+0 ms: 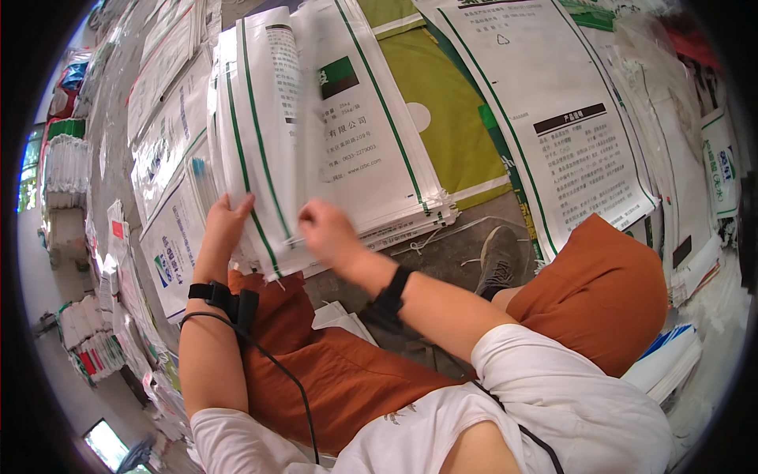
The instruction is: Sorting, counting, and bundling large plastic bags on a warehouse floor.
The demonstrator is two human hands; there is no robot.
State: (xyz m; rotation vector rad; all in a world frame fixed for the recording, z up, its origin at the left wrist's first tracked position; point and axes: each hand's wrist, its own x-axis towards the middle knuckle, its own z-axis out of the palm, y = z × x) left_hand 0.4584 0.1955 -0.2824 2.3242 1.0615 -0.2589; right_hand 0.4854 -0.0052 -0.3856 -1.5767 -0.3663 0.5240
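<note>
Shirt: white, short-sleeved, with small brown print. Trousers: plain rust-orange. Left wrist strap: black, fitted with black box; thin black cable adjoining. Right wrist strap: black. Shoe: dark grey, laced.

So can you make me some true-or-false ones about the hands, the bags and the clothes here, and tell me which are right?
1. The left hand touches a green-striped white bag. True.
2. The right hand wears a red glove. False: the right hand is bare.
3. Each wrist has a black strap. True.
4. The trousers are bright blue. False: the trousers are rusty orange.
5. The olive-green bag lies left of both hands. False: the olive-green bag is to their right.
</note>
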